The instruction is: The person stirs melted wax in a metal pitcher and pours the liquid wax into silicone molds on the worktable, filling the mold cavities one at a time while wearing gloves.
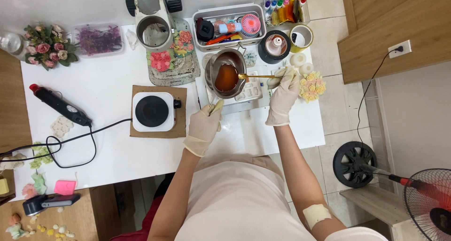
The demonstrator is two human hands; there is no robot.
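Note:
A small metal pot (227, 72) filled with amber-brown liquid sits over a white mould tray (251, 91) on the white table (108, 109). My left hand (205, 124), in a cream glove, grips the pot's handle at its near end. My right hand (284, 91), also gloved, holds a gold spoon (256, 76) whose bowl dips into the liquid at the pot's right rim. A cluster of yellow and pink flower shapes (313, 85) lies just right of my right hand.
A white hot plate (152, 111) on a brown mat stands left of the pot. Behind are a white bin of tools (229, 26), dye bottles (282, 8), tape rolls (301, 37), a stand mixer (152, 15). A black heat gun (60, 105) and cord lie left. Fans stand on the floor at right.

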